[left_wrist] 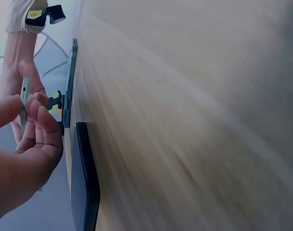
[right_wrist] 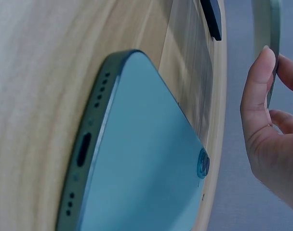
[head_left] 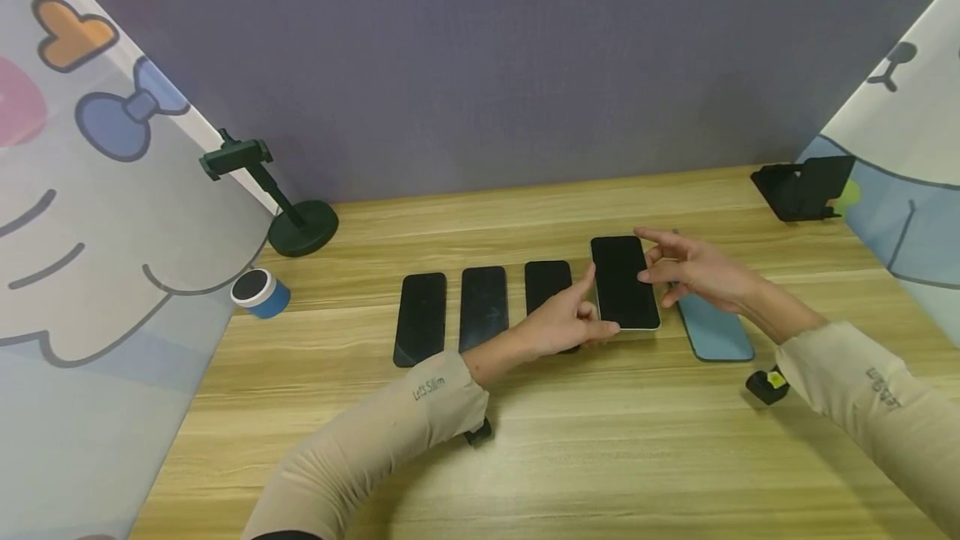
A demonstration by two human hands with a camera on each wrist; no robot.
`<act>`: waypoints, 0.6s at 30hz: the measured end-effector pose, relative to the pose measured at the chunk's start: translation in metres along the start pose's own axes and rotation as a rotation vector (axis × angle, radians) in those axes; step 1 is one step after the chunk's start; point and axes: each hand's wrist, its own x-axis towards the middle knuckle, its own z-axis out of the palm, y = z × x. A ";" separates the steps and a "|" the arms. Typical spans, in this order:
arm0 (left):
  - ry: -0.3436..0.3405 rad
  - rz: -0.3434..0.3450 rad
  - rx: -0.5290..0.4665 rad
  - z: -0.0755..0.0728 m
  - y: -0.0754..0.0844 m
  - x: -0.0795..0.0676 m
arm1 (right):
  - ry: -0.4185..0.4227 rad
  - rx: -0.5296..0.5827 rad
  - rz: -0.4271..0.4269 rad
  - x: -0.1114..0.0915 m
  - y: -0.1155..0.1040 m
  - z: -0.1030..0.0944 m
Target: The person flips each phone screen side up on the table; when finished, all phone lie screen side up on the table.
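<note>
A smartphone [head_left: 625,282] with a dark screen and pale edge is held up off the wooden table. My left hand [head_left: 558,323] pinches its lower left corner between thumb and fingers. On its right edge, my right hand [head_left: 701,273] grips it, with the thumb at the front and index finger extended near the top. A light blue phone [head_left: 716,327] lies face down beneath and right of the right hand; its camera and port end show in the right wrist view. Partly behind my left hand lies a phone [head_left: 546,282] with a black screen.
Two more dark-screened phones [head_left: 420,319] lie in a row at left. A green phone stand [head_left: 303,227] and a blue-and-white round container [head_left: 260,292] are at the table's left. A black folding stand [head_left: 806,187] sits at the back right. A grey partition [head_left: 495,65] rises behind.
</note>
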 end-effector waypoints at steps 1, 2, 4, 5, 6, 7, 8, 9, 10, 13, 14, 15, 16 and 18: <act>-0.012 -0.007 -0.005 -0.001 0.000 0.000 | -0.001 -0.002 -0.001 0.000 0.000 0.001; -0.022 -0.013 -0.010 -0.001 0.000 0.000 | -0.002 -0.003 -0.002 0.000 0.000 0.001; -0.037 -0.024 -0.026 -0.002 0.000 0.000 | -0.006 -0.005 -0.002 -0.001 -0.001 0.002; -0.041 -0.027 -0.031 -0.002 0.000 0.001 | -0.006 -0.005 -0.001 -0.001 -0.001 0.003; -0.045 -0.028 -0.037 -0.002 0.000 0.001 | -0.007 -0.006 0.000 -0.001 -0.002 0.003; -0.049 -0.029 -0.045 -0.003 0.000 0.001 | -0.006 -0.008 0.000 -0.001 -0.002 0.003; -0.054 -0.032 -0.052 -0.003 0.000 0.002 | -0.006 -0.009 0.002 -0.001 -0.002 0.003; -0.058 -0.035 -0.059 -0.003 0.001 0.002 | -0.004 -0.012 0.003 -0.001 -0.002 0.002; -0.063 -0.038 -0.063 -0.003 0.001 0.002 | -0.005 -0.018 0.007 -0.001 -0.001 0.002; -0.077 -0.051 -0.071 -0.003 0.001 0.002 | -0.015 -0.028 0.024 -0.001 0.002 0.002; -0.081 -0.057 -0.071 -0.003 0.001 0.002 | -0.022 -0.029 0.032 0.000 0.003 0.002; -0.084 -0.063 -0.071 -0.002 0.001 0.002 | -0.030 -0.027 0.040 0.000 0.005 0.002; -0.085 -0.072 -0.076 -0.002 0.001 0.002 | -0.039 -0.023 0.049 0.001 0.007 0.002; -0.086 -0.094 -0.081 -0.002 0.003 0.002 | -0.056 -0.011 0.060 0.002 0.011 0.003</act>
